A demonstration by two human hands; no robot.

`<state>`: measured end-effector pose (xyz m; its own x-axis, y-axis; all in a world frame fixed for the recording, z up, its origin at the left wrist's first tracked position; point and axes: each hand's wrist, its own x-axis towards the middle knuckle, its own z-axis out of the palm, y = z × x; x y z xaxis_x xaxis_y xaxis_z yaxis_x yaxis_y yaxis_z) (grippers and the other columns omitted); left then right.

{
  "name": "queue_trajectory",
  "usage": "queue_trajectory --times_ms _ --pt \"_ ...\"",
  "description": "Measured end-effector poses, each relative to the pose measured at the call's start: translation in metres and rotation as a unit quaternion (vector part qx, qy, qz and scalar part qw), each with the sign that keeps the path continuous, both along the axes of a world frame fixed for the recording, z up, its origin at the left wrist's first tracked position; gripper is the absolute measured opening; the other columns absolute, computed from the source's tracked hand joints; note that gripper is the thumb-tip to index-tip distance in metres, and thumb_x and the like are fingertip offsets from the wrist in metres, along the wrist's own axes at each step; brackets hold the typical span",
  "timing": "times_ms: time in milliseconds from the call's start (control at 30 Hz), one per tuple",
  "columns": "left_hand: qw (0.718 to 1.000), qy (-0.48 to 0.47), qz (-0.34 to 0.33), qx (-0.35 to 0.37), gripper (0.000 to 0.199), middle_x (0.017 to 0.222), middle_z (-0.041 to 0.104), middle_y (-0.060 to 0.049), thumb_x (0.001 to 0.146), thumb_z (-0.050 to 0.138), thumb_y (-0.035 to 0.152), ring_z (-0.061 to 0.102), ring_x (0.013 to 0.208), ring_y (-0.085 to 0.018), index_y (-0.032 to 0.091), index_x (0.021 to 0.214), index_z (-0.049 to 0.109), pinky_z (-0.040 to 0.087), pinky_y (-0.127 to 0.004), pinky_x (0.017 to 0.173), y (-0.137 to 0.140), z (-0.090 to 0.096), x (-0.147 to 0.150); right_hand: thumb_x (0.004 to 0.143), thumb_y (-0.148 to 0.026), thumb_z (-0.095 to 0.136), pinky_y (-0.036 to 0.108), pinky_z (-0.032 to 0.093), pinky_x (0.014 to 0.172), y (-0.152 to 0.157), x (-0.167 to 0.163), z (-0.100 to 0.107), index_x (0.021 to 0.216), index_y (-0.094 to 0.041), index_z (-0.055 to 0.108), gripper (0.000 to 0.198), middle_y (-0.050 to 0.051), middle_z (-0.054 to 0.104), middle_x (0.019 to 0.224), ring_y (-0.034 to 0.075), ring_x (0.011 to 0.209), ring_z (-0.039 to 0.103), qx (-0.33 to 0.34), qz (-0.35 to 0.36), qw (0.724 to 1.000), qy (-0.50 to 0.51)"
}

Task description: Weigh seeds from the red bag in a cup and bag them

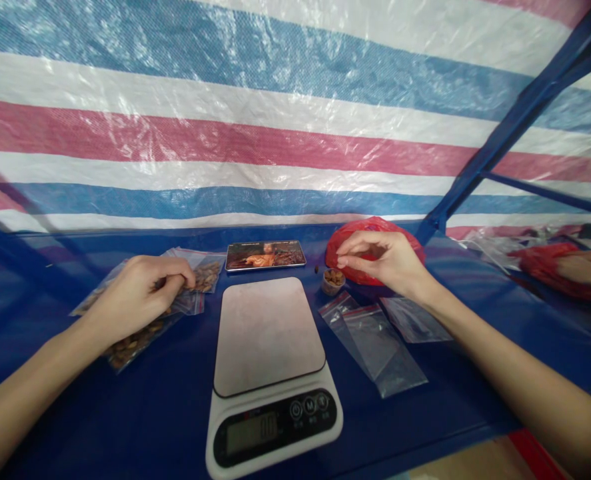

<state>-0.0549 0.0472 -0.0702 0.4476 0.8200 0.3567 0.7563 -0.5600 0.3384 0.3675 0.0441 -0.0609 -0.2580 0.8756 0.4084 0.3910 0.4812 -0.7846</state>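
My left hand (145,293) is closed, its fingers curled and the thumb pressed in, over clear zip bags (140,341) filled with brown nut-like pieces. What it grips, if anything, is hidden. Thumb and fingers of my right hand (382,260) come together in a pinch just above a small clear cup (333,287) of brown pieces; I cannot make out anything between them. Behind that hand lies a red plastic bag (360,230). A white kitchen scale (270,340) stands between my hands, its plate bare and its display reading zero.
A phone (266,256) showing a picture lies behind the scale. Several flat zip bags (380,347) lie right of it. One dark bit (316,269) sits beside the cup. At far right, another person's hand (588,270) touches a red bag. A blue frame (495,143) and striped sheet (225,140) bound the table.
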Motion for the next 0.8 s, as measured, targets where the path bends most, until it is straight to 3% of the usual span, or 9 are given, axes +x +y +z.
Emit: queue_trajectory --times_ms 300,567,800 --pt "0.999 -0.007 -0.021 0.023 0.039 0.065 0.073 0.003 0.089 0.042 0.024 0.066 0.054 -0.014 0.021 0.070 0.076 0.045 -0.025 0.058 0.0021 -0.0037 -0.0034 0.082 -0.038 0.092 0.032 0.063 0.073 -0.0027 -0.0032 0.0007 0.089 -0.020 0.082 0.022 0.006 0.081 0.085 0.021 0.077 0.076 0.024 0.074 0.996 -0.042" --pt "1.000 -0.012 -0.016 0.020 0.038 0.063 0.072 0.004 0.088 0.043 0.024 0.065 0.052 -0.013 0.021 0.069 0.076 0.046 -0.025 0.056 0.0014 -0.0051 -0.0047 0.085 -0.038 0.090 0.032 0.060 0.074 -0.0050 -0.0043 0.0006 0.086 -0.020 0.081 0.020 0.005 0.081 0.084 0.021 0.077 0.076 0.034 0.074 0.994 -0.067" --pt "1.000 -0.018 -0.011 0.020 0.037 0.062 0.072 0.004 0.087 0.044 0.026 0.064 0.050 -0.013 0.022 0.068 0.076 0.045 -0.026 0.055 0.0033 -0.0054 -0.0034 0.092 -0.039 0.083 0.035 0.059 0.079 -0.0021 0.0017 0.0047 0.087 -0.020 0.081 0.020 0.006 0.080 0.086 0.022 0.081 0.074 0.087 0.043 0.992 -0.076"
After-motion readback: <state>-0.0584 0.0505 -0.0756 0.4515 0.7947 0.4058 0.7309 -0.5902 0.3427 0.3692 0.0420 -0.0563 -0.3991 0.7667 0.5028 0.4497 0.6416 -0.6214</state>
